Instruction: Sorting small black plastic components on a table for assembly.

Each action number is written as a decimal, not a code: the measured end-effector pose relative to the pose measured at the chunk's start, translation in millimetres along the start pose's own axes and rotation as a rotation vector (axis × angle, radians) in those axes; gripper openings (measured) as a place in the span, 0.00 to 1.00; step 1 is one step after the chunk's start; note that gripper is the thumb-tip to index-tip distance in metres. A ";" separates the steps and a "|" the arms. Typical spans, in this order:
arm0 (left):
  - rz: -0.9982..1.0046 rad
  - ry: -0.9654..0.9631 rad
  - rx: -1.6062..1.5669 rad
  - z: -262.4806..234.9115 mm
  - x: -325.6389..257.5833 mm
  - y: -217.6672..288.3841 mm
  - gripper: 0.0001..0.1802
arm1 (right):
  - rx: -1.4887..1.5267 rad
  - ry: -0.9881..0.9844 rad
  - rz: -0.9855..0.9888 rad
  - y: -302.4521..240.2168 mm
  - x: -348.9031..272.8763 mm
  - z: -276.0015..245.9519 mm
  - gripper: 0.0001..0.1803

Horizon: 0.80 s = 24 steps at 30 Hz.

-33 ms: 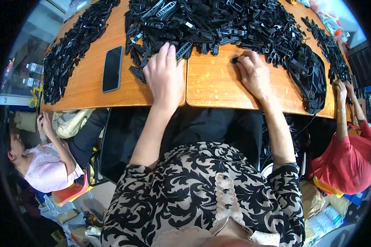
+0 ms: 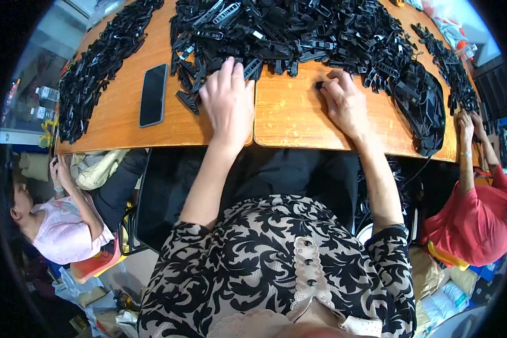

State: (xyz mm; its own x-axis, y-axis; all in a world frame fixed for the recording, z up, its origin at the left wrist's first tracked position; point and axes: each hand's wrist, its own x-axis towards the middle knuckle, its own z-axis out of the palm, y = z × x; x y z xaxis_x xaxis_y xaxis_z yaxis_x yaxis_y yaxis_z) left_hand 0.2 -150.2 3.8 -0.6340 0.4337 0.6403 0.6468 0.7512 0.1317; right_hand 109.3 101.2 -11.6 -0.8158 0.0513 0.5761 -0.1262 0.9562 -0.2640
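Observation:
A broad heap of black plastic parts, many of them long and slotted, covers the far part of the wooden table. My left hand reaches to the heap's near edge, back of the hand up, fingers stretched out among the parts; its fingertips are partly lost against the black. One loose black part lies just left of it. Over the bare wood on the right, my right hand pinches a small black plastic piece between thumb and fingers. Most of that piece is hidden by the fingers.
A dark phone lies left of my left hand. To the right sits a black mesh bag with a cord. More black parts line the left side. Co-workers sit at both sides, one in pink, one in red.
My left hand has shifted very slightly to the right at the heap's edge. The right hand's fingers have moved a little, with the small black piece still in them.

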 end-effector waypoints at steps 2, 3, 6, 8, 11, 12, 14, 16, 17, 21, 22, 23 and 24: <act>-0.002 -0.021 -0.035 10.8 0.9 3.5 0.19 | 0.023 -0.072 -0.003 -14.6 -5.0 -5.7 0.09; 0.000 -0.025 -0.040 13.1 -1.8 4.2 0.19 | 0.033 -0.101 0.008 -18.8 -9.2 -6.8 0.10; 0.029 -0.036 -0.127 12.6 -13.6 4.0 0.13 | 0.129 -0.072 0.032 -33.5 -11.7 -4.7 0.12; 0.114 -0.049 -0.220 7.5 -22.5 3.7 0.07 | 0.212 -0.014 0.047 -46.6 -9.2 -4.3 0.13; 0.155 -0.086 -0.380 -3.5 -30.8 1.2 0.09 | 0.430 -0.012 0.144 -56.7 -6.1 -5.4 0.18; 0.171 -0.121 -0.491 -5.0 -33.2 0.9 0.11 | 0.425 -0.014 0.152 -55.2 -6.7 -5.8 0.18; 0.122 -0.134 -0.600 -8.8 -36.9 3.3 0.19 | 0.432 -0.057 0.092 -53.1 -10.3 -8.3 0.14; -0.023 -0.135 -0.724 -20.4 -33.8 5.7 0.23 | 0.458 -0.062 0.169 -48.7 -18.7 -7.0 0.13; -0.031 -0.131 -0.696 -19.2 -35.9 2.0 0.24 | 0.355 -0.063 0.118 -43.5 -22.8 -8.1 0.14; -0.059 -0.211 -0.651 -15.0 -38.0 -4.6 0.24 | 0.185 -0.083 0.062 -41.5 -23.3 -20.0 0.15; -0.061 -0.213 -0.650 -12.9 -38.1 -4.9 0.24 | 0.155 -0.099 0.084 -44.2 -21.7 -20.6 0.15; -0.070 -0.214 -0.670 -9.9 -37.4 -4.2 0.23 | 0.157 -0.099 0.084 -44.1 -19.6 -18.2 0.15; -0.077 -0.217 -0.695 -7.7 -37.4 -2.5 0.22 | 0.125 -0.116 0.056 -44.7 -19.0 -16.8 0.16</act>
State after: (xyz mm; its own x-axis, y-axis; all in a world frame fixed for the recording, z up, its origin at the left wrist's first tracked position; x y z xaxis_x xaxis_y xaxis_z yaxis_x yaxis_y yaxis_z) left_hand 25.6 -172.2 -14.7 -0.7115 0.5353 0.4552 0.6711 0.3257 0.6660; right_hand 139.9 62.3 2.3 -0.8824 0.0632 0.4662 -0.1417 0.9093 -0.3914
